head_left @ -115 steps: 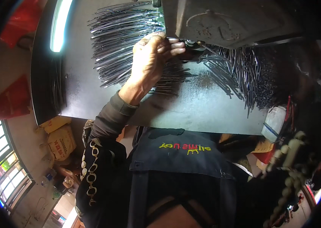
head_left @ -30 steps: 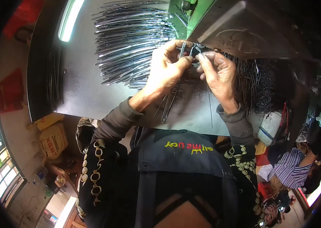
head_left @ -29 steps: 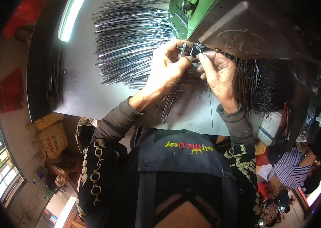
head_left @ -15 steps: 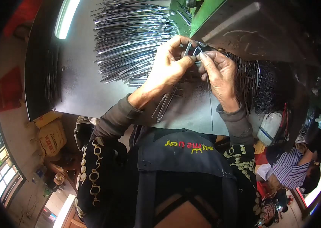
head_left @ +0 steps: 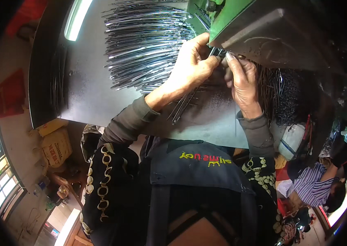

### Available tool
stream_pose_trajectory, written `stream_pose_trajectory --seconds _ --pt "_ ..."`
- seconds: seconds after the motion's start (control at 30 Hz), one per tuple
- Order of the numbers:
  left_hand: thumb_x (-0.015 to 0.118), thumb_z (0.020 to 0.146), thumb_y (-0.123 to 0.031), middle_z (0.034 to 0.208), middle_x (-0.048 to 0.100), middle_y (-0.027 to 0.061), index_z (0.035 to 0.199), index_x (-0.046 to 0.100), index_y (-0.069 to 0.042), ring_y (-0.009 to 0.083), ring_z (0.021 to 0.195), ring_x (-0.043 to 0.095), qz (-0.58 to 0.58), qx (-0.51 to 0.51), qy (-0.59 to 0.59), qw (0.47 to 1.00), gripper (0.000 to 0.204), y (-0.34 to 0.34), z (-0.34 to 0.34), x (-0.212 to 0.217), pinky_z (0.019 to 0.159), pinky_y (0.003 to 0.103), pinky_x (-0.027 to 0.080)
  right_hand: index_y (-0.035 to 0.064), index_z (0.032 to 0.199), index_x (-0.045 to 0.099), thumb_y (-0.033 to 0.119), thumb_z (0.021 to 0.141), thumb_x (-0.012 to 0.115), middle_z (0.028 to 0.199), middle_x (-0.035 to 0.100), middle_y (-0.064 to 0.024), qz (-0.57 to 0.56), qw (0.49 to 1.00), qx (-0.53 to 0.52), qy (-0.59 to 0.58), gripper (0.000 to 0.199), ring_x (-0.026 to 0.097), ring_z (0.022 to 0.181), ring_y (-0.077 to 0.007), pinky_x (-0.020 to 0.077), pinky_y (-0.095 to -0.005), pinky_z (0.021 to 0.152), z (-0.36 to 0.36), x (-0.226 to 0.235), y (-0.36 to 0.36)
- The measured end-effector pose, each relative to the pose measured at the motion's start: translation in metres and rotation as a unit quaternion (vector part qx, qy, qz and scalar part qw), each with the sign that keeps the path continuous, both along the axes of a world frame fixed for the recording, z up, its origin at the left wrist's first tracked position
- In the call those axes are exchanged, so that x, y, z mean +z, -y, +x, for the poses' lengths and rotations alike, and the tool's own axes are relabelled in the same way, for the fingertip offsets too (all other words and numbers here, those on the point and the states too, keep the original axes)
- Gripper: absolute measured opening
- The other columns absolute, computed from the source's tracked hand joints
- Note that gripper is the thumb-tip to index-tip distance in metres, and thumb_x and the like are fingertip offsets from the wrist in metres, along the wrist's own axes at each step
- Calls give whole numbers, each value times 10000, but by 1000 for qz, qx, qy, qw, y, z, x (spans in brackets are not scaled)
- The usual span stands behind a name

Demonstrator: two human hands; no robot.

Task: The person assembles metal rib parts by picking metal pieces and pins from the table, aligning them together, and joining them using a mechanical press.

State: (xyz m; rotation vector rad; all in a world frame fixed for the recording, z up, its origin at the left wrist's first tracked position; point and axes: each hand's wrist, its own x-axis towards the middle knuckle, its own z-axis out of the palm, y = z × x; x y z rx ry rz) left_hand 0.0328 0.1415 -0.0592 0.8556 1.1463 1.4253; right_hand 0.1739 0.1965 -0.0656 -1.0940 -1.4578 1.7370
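Observation:
My left hand is closed with thumb and fingers around a few thin metal strips, close under the lower edge of a green machine. Just right of it, my right hand pinches a thin metal strip between thumb and forefinger; most of it is hidden by the fingers and the machine's dark guard. A large pile of long dark metal strips lies left of my left hand. Below that hand, a few loose strips point toward me on the metal table.
More dark strips and a dense black bundle lie right of my right hand. The guard overhangs both hands. A white container stands beyond the table's right side. A person in a striped top is farther right.
Both hands have moved slightly right, nearer the machine, and the strip ends between them are now more hidden. The view has shifted a little.

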Motion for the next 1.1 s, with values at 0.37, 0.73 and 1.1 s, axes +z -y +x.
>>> stream_pose_trajectory --seconds 0.37,0.73,1.1 --pt "585 726 74 661 564 22 904 538 17 76 561 508 -91 25 134 986 193 2 -4 9 514 214 421 3 738 612 295 935 495 624 602 -53 -129 980 151 -19 372 576 498 -104 488 -229 443 11 2 19" --pt "596 726 83 738 556 19 837 517 -7 78 643 502 -69 49 152 985 163 2 6 4 576 217 425 -11 738 594 272 943 485 636 596 -54 -153 971 182 -33 366 583 522 -95 490 -209 458 15 4 31" --pt "612 738 49 704 564 11 865 541 17 55 608 495 -49 73 109 990 148 -4 6 12 547 202 414 3 742 580 252 948 478 591 579 -45 -81 984 154 -23 339 551 486 -83 456 -206 439 8 11 26"
